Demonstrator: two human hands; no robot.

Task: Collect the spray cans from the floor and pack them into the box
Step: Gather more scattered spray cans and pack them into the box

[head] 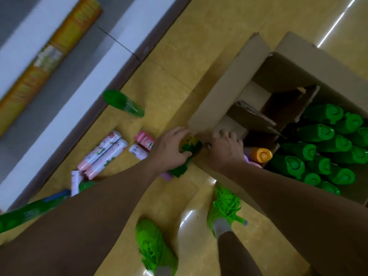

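Many green-capped cans [326, 148] upright in box [229, 92]; left hand [169, 148] holds green can [187, 156]

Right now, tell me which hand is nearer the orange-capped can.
Right. The right hand sits just beside the orange-capped can at the box edge; the left hand is farther left, holding a green can.

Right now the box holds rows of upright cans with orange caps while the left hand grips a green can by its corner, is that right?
Not quite: the head view shows the rows of upright cans in the box have green caps. The left hand does grip a green can there.
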